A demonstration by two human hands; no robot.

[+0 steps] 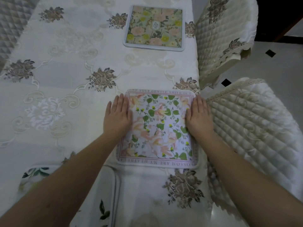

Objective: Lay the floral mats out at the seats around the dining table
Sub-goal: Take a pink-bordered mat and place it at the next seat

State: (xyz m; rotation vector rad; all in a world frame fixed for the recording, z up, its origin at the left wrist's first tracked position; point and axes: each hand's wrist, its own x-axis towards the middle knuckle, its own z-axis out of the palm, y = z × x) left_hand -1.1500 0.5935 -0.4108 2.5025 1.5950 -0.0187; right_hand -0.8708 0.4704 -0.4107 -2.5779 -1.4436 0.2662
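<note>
Two hands flat on one floral mat (157, 128) near the right edge of the tabletop (68, 66): left hand (118, 116) pressing its left border, right hand (199, 117) pressing its right border, fingers straight and together, gripping nothing. Pink-bordered, lettered, lying beside a quilted chair (252, 126) on the right. Farther along the same edge, a second floral mat (155, 28), green and peach, beside another quilted chair (224, 40). Near left, more mats (36, 175) lying partly under the left forearm.
</note>
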